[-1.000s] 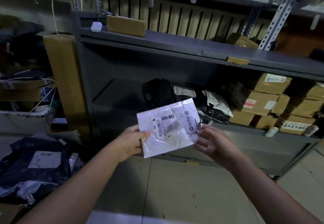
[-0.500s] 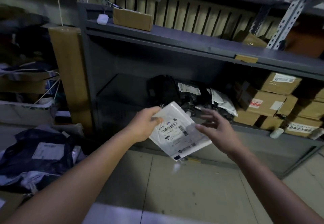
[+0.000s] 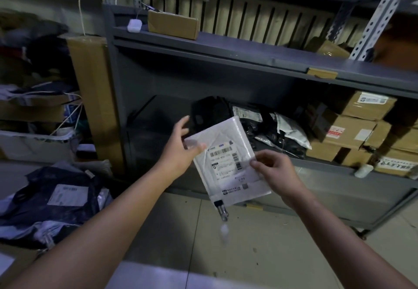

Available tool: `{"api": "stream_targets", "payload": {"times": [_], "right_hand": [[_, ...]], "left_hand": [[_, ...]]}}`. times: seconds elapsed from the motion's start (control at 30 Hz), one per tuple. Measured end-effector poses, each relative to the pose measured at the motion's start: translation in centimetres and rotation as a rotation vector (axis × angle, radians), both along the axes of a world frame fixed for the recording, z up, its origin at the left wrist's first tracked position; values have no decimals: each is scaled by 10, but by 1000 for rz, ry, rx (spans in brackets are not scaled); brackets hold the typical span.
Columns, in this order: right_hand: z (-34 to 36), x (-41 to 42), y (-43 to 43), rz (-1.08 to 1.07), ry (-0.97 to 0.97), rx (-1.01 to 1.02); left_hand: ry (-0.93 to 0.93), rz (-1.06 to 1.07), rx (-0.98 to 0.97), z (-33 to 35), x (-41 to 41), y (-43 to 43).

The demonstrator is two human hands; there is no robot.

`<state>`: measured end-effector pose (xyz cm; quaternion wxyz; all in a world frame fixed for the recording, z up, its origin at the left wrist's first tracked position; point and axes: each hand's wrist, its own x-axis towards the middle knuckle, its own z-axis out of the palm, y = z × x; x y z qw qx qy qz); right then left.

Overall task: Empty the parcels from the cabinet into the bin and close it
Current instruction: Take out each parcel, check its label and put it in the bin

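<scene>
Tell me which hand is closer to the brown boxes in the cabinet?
Right. The right hand, pinching the white parcel, is left of the brown boxes; the left hand holds its far edge.

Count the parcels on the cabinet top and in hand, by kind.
Cardboard boxes on the cabinet top: 2
White mailer, held by left hand and right hand: 1
Total: 3
</scene>
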<state>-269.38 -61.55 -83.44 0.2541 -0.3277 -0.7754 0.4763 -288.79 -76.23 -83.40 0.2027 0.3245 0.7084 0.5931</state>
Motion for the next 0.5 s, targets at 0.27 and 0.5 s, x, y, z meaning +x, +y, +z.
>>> {"api": "stream_targets", "payload": {"times": [0.27,0.5], "right_hand": [[-3,-7,0,-35,213,-304],[-7,-30,-15,-19,79,-90]], "left_hand": [[-243,-182,-152,-22,3,-11],[-145,-124,-51,-15,-10,-18]]}}
